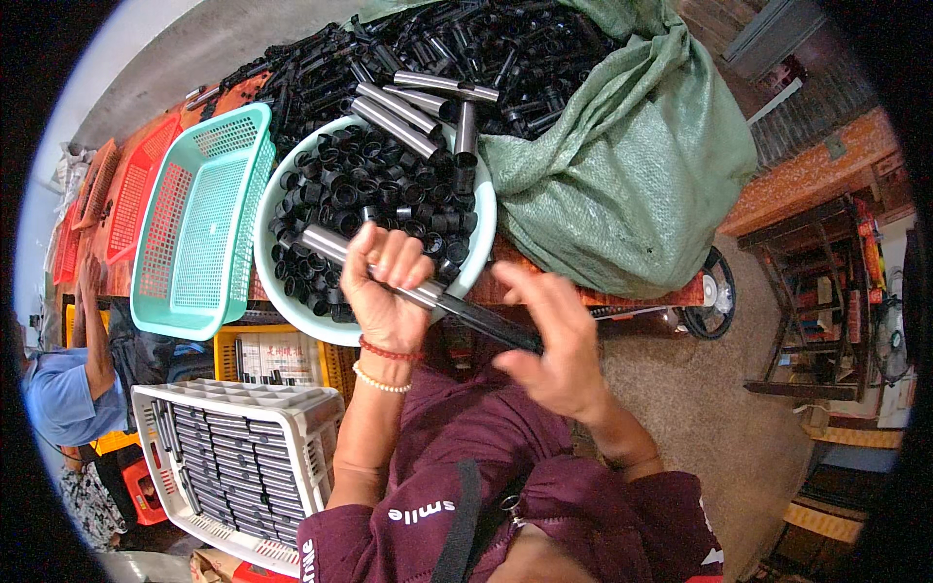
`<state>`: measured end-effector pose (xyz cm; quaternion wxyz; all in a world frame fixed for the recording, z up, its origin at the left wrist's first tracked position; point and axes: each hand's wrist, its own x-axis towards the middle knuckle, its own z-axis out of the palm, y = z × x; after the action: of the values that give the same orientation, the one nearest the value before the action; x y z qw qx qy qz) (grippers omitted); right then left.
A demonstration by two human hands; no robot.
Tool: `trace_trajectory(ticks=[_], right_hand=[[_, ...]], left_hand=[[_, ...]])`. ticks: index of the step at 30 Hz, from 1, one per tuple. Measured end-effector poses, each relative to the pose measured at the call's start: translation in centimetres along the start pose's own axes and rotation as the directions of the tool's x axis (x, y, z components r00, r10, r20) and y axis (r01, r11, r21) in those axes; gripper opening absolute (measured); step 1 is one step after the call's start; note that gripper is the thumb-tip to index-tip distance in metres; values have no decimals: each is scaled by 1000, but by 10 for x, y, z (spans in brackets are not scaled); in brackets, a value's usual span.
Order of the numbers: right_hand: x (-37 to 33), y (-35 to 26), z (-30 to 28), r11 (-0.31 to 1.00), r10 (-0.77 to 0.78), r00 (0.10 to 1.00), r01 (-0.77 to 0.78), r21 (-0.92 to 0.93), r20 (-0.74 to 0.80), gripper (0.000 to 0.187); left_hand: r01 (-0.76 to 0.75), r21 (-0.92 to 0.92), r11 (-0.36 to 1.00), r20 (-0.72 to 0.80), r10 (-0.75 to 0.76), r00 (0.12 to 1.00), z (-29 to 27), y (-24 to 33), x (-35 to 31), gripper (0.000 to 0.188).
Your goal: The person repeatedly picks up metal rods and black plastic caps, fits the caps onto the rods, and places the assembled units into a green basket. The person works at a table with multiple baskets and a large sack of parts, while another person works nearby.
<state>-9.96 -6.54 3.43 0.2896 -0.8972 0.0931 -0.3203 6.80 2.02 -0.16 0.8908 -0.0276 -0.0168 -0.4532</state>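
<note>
My left hand (389, 291), with a red and a pale beaded bracelet on its wrist, is closed round a silver metal tube (325, 243). The tube slants across in front of me, and a long black section extends from its lower right end. Beside that black end is my right hand (554, 335), its fingers and thumb spread apart. Under the tube's upper end stands a round pale-green basin (268, 228) full of short black plastic caps (345, 185). Several more silver tubes (394, 128) with black ends lie across the basin's far rim.
Black plastic parts (457, 39) are heaped at the back, beside a green woven sack (632, 185). Left stands a mint-green basket (146, 282), with red baskets (146, 175) beyond. A white crate (316, 408) of stacked tubes is lower left. Another person (73, 389) is at far left.
</note>
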Motion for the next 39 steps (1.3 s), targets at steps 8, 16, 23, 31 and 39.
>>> trace_trajectory(ticks=[8,16,23,31,39], right_hand=[[12,5,16,916,154,966,-61,396,-208,94],[25,7,26,926,61,955,55,374,-291,103],[24,9,16,896,102,943,51,440,-315,101],[15,19,23,820,282,910,-63,568,-305,80],[-14,4,20,980,163,979,-174,91,120,37]], left_hand=[[58,-7,998,88,-57,994,15,-23,-3,33],[114,32,993,77,-116,990,24,-48,-7,32],[77,35,996,104,-80,991,26,-51,-10,32],[94,6,996,3,-94,996,19,-34,-6,34],[89,-46,995,-17,-90,996,11,-28,-4,35]])
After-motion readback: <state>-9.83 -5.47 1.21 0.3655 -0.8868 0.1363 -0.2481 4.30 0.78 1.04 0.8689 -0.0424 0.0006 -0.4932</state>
